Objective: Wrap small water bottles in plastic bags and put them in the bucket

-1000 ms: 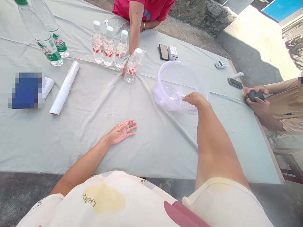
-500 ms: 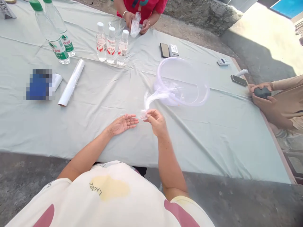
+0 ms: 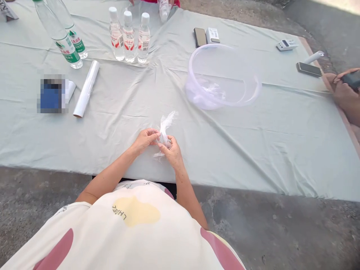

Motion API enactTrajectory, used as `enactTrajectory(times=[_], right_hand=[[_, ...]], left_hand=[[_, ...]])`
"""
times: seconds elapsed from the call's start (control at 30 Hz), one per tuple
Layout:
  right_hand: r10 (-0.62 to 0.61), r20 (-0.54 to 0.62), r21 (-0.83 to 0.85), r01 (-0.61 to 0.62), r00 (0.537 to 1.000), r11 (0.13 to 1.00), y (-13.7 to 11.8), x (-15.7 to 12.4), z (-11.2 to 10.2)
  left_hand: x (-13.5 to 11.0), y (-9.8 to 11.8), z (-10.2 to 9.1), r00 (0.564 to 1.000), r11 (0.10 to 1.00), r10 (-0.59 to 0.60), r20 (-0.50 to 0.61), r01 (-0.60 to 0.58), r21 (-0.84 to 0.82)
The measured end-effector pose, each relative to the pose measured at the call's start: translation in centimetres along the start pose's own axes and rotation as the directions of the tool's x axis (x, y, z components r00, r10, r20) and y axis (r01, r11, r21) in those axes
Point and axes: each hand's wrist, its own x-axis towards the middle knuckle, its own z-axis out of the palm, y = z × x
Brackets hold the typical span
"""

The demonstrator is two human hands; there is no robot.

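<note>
Both my hands are pinched on a crumpled piece of clear plastic film [image 3: 166, 123] just above the front part of the table. My left hand [image 3: 146, 140] grips its left side, thumb against fingers. On the other side my right hand [image 3: 172, 150] holds it lower down, the fingertips close to those of the left. The film's upper end fans out loosely, and a wisp hangs below the hands. Beyond them to the right stands a translucent lilac basin [image 3: 194, 90] with more crumpled film [image 3: 212, 90] in it.
A roll of plastic wrap [image 3: 86, 90] lies left, near a pixelated blue item [image 3: 51, 98]. Three small water bottles [image 3: 128, 37] and two large green-labelled bottles [image 3: 67, 48] stand behind. Phones [image 3: 200, 37] and small white devices [image 3: 287, 45] lie farther off. Another person's hands [image 3: 347, 90] are at right.
My right hand has lifted the film away from the basin towards me, slightly left. My left hand, open before, has closed on it. The view has shifted.
</note>
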Motion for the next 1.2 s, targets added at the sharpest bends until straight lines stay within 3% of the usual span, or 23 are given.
enactTrajectory(times=[0.07, 0.17, 0.33, 0.5, 0.63, 0.7, 0.8, 0.87, 0.9, 0.93, 1.0, 1.03, 1.1, 1.2], right_hand=[[-0.028, -0.001, -0.037, 0.028, 1.0, 0.999, 0.1, 0.0, 0.2], [-0.019, -0.041, 0.05, 0.021, 0.999, 0.999, 0.2, 0.2, 0.2], [0.116, -0.17, 0.236, -0.074, 0.979, 0.969, 0.6, 1.1, -1.4], [0.187, -0.205, 0.265, -0.129, 0.961, 0.955, 1.0, 1.8, -3.9], [0.176, -0.294, 0.196, -0.121, 0.939, 0.973, 1.3, 2.2, -5.2], [0.15, -0.318, 0.125, -0.115, 0.936, 0.985, 1.3, 2.2, -5.3], [0.104, -0.3, 0.01, -0.105, 0.948, 0.994, 1.2, 2.1, -4.8], [0.09, -0.287, -0.043, -0.107, 0.954, 0.993, 1.1, 2.0, -4.4], [0.089, -0.285, -0.056, -0.11, 0.954, 0.992, 1.1, 2.0, -4.1], [0.088, -0.281, -0.063, -0.11, 0.955, 0.992, 1.0, 2.0, -3.9], [0.079, -0.272, -0.076, -0.103, 0.959, 0.992, 1.0, 2.1, -3.6], [0.07, -0.269, -0.087, -0.097, 0.961, 0.991, 1.0, 2.0, -3.5], [0.049, -0.266, -0.112, -0.082, 0.963, 0.99, 1.1, 1.9, -3.4], [0.045, -0.258, -0.14, -0.083, 0.965, 0.987, 1.4, 1.6, -3.7]], left_hand=[[-0.8, 0.0, 0.1, 0.998, 0.999, 0.003, -0.068, 0.0, 0.044], [-1.8, 0.1, -0.8, 0.985, 0.999, -0.014, -0.171, 0.019, 0.032], [-4.0, 0.3, -4.0, 0.942, 0.998, -0.058, -0.332, 0.06, -0.007], [-6.4, 0.4, -6.8, 0.894, 0.994, -0.079, -0.442, 0.104, 0.032], [-8.2, 0.5, -7.7, 0.875, 0.933, -0.02, -0.484, 0.19, 0.304], [-9.3, 1.1, -7.6, 0.868, 0.794, 0.074, -0.491, 0.246, 0.556], [-10.8, 2.4, -6.0, 0.836, 0.509, 0.36, -0.414, 0.196, 0.838], [-11.2, 3.1, -3.9, 0.796, 0.44, 0.534, -0.286, 0.028, 0.898], [-11.1, 3.2, -2.7, 0.796, 0.45, 0.571, -0.201, -0.099, 0.887], [-10.8, 3.0, -1.4, 0.827, 0.486, 0.555, -0.092, -0.233, 0.842], [-9.2, 1.9, 1.0, 0.905, 0.634, 0.375, 0.2, -0.408, 0.657], [-8.1, 1.1, 2.0, 0.912, 0.714, 0.28, 0.299, -0.406, 0.571], [-5.6, -0.6, 3.0, 0.924, 0.819, 0.188, 0.332, -0.334, 0.467], [-2.6, -2.1, 2.6, 0.946, 0.87, 0.21, 0.247, -0.296, 0.394]])
